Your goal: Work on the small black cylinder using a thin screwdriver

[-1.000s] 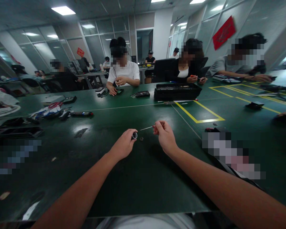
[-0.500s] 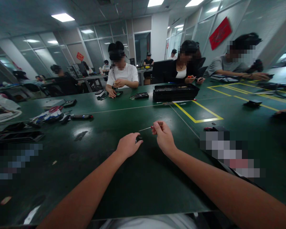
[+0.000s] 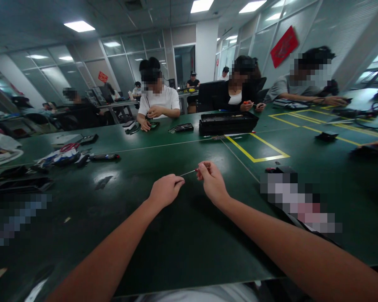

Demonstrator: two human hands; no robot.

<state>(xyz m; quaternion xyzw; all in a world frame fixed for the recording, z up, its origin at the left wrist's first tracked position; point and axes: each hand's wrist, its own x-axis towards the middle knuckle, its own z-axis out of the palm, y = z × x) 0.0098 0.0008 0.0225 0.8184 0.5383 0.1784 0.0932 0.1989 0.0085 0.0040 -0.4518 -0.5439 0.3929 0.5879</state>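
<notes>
Lying at the near left of the glossy green table (image 3: 176, 256), a narrow white strip (image 3: 36, 290) marked the nearest item. Beyond it, both hands were raised over the middle, apart from each other. The left hand (image 3: 167, 188) was closed, thumb against fingers; any contents were hidden. The right hand (image 3: 211, 180) was clamped on the red end of a slim metal-shafted tool (image 3: 188, 173), its shaft directed left to the left hand's fingers; contact could not be confirmed. Farther left lay a black cylindrical implement with a red end (image 3: 104, 157). At the far side stood a long black open-topped box (image 3: 228, 124), right of a white-shirted person (image 3: 168, 100).
</notes>
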